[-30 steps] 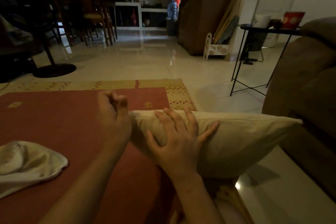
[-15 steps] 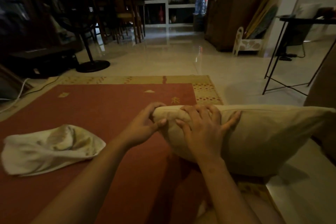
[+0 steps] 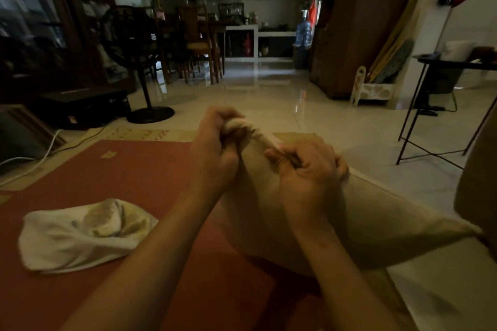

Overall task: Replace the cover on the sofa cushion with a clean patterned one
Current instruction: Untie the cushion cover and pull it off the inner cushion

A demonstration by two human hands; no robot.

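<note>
A beige cushion stands tilted on the red rug in front of me, one corner raised. My left hand grips that raised corner, where paler stuffing or fabric bulges out between the fingers. My right hand pinches the cover's edge just right of it, fingers curled into the cloth. A crumpled whitish cloth, perhaps another cover, lies on the rug to the left, apart from both hands. No pattern can be made out on it in this dim light.
The red rug with a yellow border covers the floor under me. A standing fan and dark cabinet are at the left. A black-legged side table and a brown sofa arm are at the right. Shiny tiled floor stretches ahead.
The cushion's left corner has been lifted up. My left hand went from resting at the corner to gripping it, and my right hand went from lying flat on the cushion to pinching the cover.
</note>
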